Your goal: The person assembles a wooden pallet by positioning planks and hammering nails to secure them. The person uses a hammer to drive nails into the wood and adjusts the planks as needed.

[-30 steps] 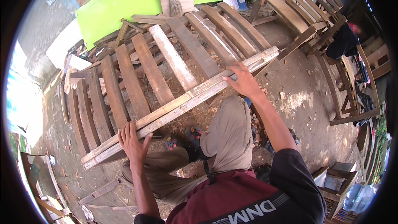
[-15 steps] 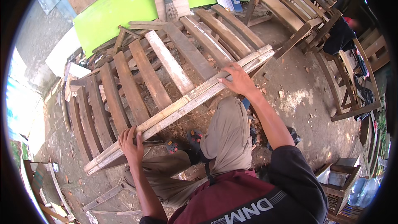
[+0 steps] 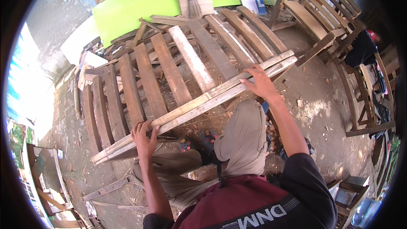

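Note:
Two long, pale, weathered wooden strips (image 3: 199, 102) lie side by side along the near edge of a slatted wooden frame (image 3: 167, 70). Toward their left end, my left hand (image 3: 144, 138) is closed over them, fingers on the far side and thumb on the near. My right hand (image 3: 260, 83) grips the same pair nearer the right end, its fingers over the far edge. The frame's brown slats run away from me, and one slat (image 3: 193, 59) has flaking white paint. My bent knees are just below the strips.
A broom (image 3: 193, 6) leans on a board by lime-green panels (image 3: 137, 10). Slatted wooden benches (image 3: 307, 19) stand at the far right, with dark cloth (image 3: 360, 51) near them. Wood scraps and chips litter the dirt floor (image 3: 316, 87). Wooden furniture parts stand at both lower corners.
The scene has shifted to the right in the picture as my view turned a little. Both hands keep about the same places on the strips.

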{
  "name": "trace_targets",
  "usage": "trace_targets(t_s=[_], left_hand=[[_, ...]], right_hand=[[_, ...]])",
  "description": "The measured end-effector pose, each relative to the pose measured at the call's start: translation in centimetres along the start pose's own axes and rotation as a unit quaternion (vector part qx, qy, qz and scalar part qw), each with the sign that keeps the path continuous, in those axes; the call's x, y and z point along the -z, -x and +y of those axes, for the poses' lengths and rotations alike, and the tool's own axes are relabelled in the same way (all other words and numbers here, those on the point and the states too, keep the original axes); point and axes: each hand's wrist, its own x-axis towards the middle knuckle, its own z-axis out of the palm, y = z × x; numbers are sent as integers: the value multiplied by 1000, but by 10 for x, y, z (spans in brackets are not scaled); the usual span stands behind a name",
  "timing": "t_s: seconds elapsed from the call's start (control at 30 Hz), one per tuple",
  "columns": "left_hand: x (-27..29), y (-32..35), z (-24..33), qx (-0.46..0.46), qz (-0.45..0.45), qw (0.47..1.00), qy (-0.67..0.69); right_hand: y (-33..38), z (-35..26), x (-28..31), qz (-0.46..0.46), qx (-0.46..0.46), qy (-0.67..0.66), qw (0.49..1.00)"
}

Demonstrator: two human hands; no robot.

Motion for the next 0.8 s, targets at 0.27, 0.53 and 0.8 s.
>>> trace_targets(t_s=[0.27, 0.53, 0.8], left_hand=[[29, -42, 9, -47, 50, 997, -37], [123, -127, 61, -30, 243, 965, -94], [235, -179, 90, 55, 358, 892, 271]], right_hand=[[21, -31, -18, 240, 20, -91, 966], [30, -125, -24, 170, 21, -266, 949], [28, -213, -31, 66, 114, -335, 933]])
